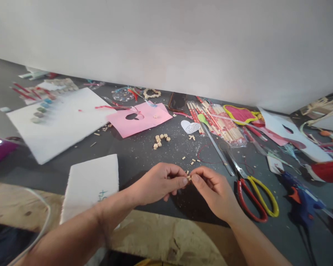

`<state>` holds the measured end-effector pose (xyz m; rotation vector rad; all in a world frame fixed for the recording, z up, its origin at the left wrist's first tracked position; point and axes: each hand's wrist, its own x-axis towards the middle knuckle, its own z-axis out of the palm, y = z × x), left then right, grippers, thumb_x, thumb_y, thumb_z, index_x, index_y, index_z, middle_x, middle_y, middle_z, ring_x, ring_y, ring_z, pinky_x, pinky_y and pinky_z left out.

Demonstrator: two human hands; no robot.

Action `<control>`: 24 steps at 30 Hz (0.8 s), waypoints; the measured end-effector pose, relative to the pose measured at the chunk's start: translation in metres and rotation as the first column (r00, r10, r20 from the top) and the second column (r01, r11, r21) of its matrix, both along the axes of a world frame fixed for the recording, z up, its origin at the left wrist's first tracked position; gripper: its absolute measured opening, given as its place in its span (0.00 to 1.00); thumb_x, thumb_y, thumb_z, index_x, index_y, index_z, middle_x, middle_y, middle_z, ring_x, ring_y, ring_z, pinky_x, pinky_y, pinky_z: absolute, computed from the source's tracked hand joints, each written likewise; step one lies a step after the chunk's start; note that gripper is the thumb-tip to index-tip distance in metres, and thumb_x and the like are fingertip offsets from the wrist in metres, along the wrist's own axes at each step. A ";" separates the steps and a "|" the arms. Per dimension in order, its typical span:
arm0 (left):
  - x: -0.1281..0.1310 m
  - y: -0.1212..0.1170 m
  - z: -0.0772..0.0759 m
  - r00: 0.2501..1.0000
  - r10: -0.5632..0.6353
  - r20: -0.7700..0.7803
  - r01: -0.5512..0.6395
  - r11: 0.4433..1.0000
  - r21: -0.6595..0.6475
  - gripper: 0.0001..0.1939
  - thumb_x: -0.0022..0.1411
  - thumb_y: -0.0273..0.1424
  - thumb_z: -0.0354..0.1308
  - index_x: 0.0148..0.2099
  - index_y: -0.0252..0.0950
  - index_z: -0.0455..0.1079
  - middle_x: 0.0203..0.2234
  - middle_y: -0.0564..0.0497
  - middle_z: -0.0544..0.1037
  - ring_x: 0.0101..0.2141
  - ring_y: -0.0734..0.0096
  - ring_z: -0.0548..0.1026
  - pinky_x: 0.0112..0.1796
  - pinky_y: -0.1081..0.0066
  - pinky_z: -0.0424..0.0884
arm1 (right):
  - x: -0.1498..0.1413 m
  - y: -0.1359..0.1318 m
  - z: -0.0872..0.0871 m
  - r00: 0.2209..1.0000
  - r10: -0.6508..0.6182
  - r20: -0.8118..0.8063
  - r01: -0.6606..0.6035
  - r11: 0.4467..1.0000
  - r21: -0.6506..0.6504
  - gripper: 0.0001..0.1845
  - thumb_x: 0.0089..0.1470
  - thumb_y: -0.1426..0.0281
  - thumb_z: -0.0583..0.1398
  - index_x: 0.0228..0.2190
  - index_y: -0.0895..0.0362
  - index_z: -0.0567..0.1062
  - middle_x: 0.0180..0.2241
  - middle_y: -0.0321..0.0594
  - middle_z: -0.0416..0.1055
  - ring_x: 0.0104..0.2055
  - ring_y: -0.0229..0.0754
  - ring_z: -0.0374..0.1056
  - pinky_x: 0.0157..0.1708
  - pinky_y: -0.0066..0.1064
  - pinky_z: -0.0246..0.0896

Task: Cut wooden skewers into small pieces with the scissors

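Observation:
Both hands meet over the dark table near its front edge. My left hand (161,183) is closed in a pinch on small pale wooden stick pieces (188,177). From the other side, the thumb and forefinger of my right hand (213,188) pinch the same pieces. How these bits join is too small to make out. Just beyond my fingers lie loose cut stick bits (193,161). Farther back is a curved group of little clusters (158,140) built from similar pieces. A thin dark red thread (208,159) loops over the table to the right.
Scissors (244,173) with red and yellow handles lie right of my hand, beside a blue glue gun (302,195). Chopsticks (219,122), pink paper (143,120) and a phone (177,101) lie behind. White sheets (63,118) and a notepad (93,177) are at left.

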<state>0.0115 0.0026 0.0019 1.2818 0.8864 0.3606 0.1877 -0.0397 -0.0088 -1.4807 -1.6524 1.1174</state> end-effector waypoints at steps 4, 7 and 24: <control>-0.001 -0.001 -0.001 0.999 -0.041 -0.021 0.041 0.999 -0.011 0.10 0.56 0.35 0.52 0.30 0.33 0.67 0.17 0.59 0.64 0.15 0.85 0.61 0.15 0.83 0.58 | -0.003 -0.001 0.003 0.997 -0.006 0.079 0.003 0.999 0.036 0.11 0.55 0.63 0.54 0.26 0.56 0.69 0.22 0.32 0.65 0.24 0.32 0.58 0.22 0.22 0.54; -0.001 -0.002 -0.003 0.999 -0.039 -0.016 0.039 0.999 -0.022 0.10 0.57 0.35 0.51 0.29 0.33 0.67 0.17 0.58 0.64 0.15 0.85 0.61 0.15 0.83 0.58 | -0.005 -0.001 0.005 0.991 -0.018 0.133 0.009 0.998 0.063 0.11 0.55 0.64 0.54 0.25 0.56 0.69 0.21 0.31 0.64 0.24 0.32 0.59 0.22 0.22 0.54; 0.004 -0.004 -0.007 0.998 0.041 -0.053 -0.041 0.999 -0.003 0.08 0.55 0.34 0.51 0.33 0.34 0.65 0.19 0.57 0.68 0.16 0.82 0.64 0.14 0.82 0.61 | -0.008 0.000 0.006 0.994 -0.091 0.060 0.091 0.996 0.003 0.14 0.55 0.62 0.53 0.23 0.56 0.67 0.16 0.29 0.56 0.18 0.30 0.52 0.16 0.21 0.47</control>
